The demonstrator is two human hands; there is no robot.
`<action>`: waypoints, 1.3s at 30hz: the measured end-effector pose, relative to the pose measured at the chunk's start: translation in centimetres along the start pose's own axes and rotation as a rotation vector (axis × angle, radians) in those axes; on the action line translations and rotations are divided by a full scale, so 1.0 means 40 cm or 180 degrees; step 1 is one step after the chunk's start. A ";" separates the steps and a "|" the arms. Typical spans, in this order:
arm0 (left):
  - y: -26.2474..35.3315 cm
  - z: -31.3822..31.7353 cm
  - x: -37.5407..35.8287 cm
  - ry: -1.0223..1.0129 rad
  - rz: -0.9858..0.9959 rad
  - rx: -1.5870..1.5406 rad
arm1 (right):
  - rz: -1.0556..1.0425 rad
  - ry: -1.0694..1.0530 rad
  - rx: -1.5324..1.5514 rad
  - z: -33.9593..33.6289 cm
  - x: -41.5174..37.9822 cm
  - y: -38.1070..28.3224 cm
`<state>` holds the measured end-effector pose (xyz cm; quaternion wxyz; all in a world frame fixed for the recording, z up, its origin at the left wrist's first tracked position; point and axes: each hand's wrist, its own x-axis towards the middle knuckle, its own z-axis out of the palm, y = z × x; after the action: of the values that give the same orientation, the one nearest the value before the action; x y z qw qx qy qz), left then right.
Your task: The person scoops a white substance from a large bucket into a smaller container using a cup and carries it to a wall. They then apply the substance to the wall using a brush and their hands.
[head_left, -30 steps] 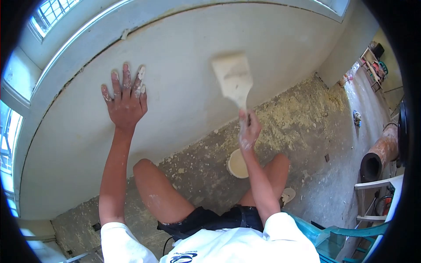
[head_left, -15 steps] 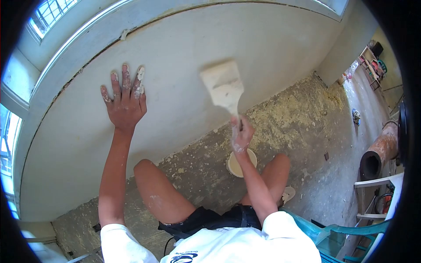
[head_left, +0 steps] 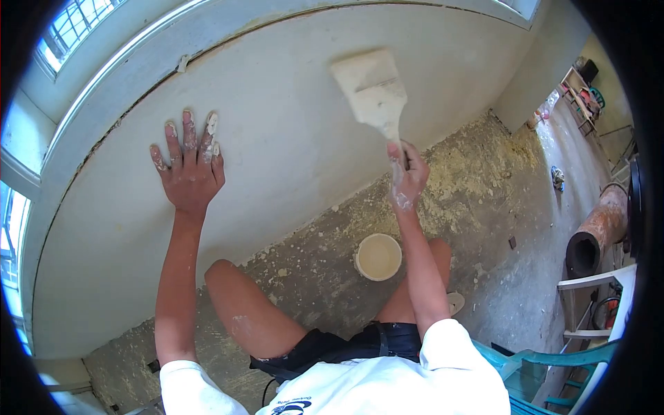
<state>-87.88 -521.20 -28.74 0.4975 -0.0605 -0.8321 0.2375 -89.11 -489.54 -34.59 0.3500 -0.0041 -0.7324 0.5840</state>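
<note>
My left hand [head_left: 187, 169] lies flat on the pale wall [head_left: 277, 138], fingers spread and crusted with whitish paint. My right hand [head_left: 409, 173] is wrapped round the handle of a wide flat paintbrush [head_left: 377, 90]. Cream-coloured paint coats the brush, and its broad bristle end points up against the wall surface. On the floor between my knees stands a small round bucket [head_left: 358, 265] of cream paint, below my right hand and near my right forearm.
The rough concrete floor [head_left: 325, 242] is spattered with paint flakes. To the right are a teal plastic chair [head_left: 567, 357], a white shelf-like frame [head_left: 588, 283] and a rusty pipe [head_left: 600, 225]. A cracked ledge [head_left: 238, 31] and windows border the wall above.
My right hand has carried the paintbrush up and to the right along the wall, uncovering the bucket. My left hand keeps its place on the wall, while the view has shifted slightly.
</note>
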 end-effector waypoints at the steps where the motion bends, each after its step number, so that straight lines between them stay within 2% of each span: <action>1: 0.000 -0.002 0.001 -0.0025 0.0001 0.0004 | -0.0023 0.0143 -0.0008 -0.005 0.000 -0.015; 5: 0.000 -0.003 0.001 -0.0010 -0.0002 0.0033 | -0.0181 0.0201 -0.0118 0.009 0.087 -0.101; 7: 0.002 -0.002 0.003 0.0013 -0.0025 0.0013 | -0.0163 -0.0106 0.0060 0.032 0.101 -0.095; 12: 0.002 -0.008 0.003 -0.0064 -0.0044 -0.0041 | 0.0043 -0.0180 0.0053 0.005 -0.009 -0.052; 14: 0.000 -0.002 0.002 -0.0053 -0.0060 -0.0032 | 0.0137 -0.0155 0.0252 0.008 -0.008 -0.088; 17: 0.002 -0.004 -0.001 -0.0087 -0.0048 -0.0034 | 0.0026 -0.0106 -0.0089 0.028 0.006 -0.152; 19: 0.003 -0.006 -0.001 -0.0089 -0.0057 -0.0008 | -0.0097 -0.0071 0.0273 0.062 0.018 -0.171; 20: 0.003 -0.008 0.001 -0.0071 -0.0059 -0.0031 | -0.0105 -0.0069 0.0277 0.064 0.011 -0.160; 22: 0.002 -0.006 0.003 -0.0047 -0.0082 -0.0040 | -0.0150 -0.0242 -0.0485 0.067 -0.021 -0.119; 25: -0.004 -0.002 -0.005 -0.0101 -0.0085 -0.0111 | 0.0183 -0.0298 0.0061 0.036 -0.090 -0.105; 28: -0.002 0.001 0.000 -0.0039 -0.0035 -0.0164 | 0.0038 -0.0188 -0.0008 0.034 -0.099 -0.102; 31: 0.002 -0.013 0.002 -0.0097 -0.0040 -0.0096 | -0.0131 -0.0065 0.0180 0.069 -0.039 -0.188; 35: 0.004 -0.008 0.002 -0.0104 -0.0060 0.0046 | -0.0153 -0.0187 0.0249 0.105 -0.019 -0.164; 39: 0.003 -0.008 0.004 -0.0078 -0.0079 0.0048 | 0.0103 -0.0193 0.0172 0.080 -0.126 -0.076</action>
<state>-87.69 -520.92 -28.53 0.4906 -0.0434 -0.8370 0.2383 -85.74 -495.33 -34.77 0.3181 0.0111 -0.7265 0.6090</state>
